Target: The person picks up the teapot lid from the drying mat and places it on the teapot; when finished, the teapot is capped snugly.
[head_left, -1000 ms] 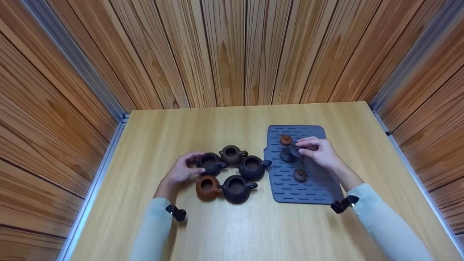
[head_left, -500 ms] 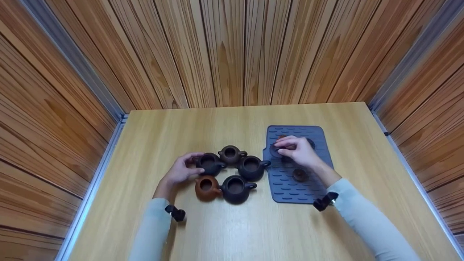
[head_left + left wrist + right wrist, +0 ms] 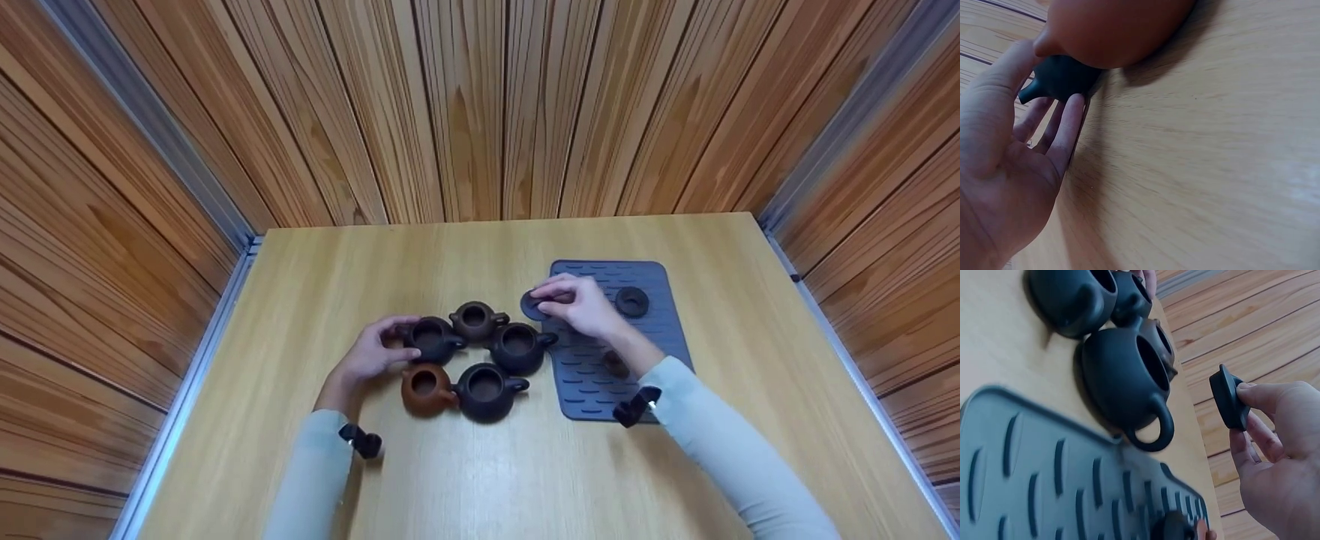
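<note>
My left hand (image 3: 375, 351) holds the dark teapot (image 3: 435, 358) at the far left of a cluster of lidless teapots, thumb and fingers on either side of its spout. The left wrist view shows that dark teapot (image 3: 1067, 81) between thumb and fingers, with the orange-brown teapot (image 3: 1117, 34) close above. My right hand (image 3: 581, 307) pinches a dark teapot lid (image 3: 531, 306) in the air, just past the mat's left edge. In the right wrist view the lid (image 3: 1227, 399) is tilted, clear of the nearest black teapot (image 3: 1114, 377).
A grey ridged mat (image 3: 607, 397) lies on the wooden table (image 3: 465, 480). On it are a dark lid (image 3: 632, 301) and a brown lid (image 3: 616, 364) partly under my right forearm. My right hand hides other lids. An orange-brown teapot (image 3: 420, 406) sits at the cluster's front left.
My right hand has carried the dark lid leftward from over the mat toward the teapots, uncovering another dark lid behind it. The left hand stays on its teapot.
</note>
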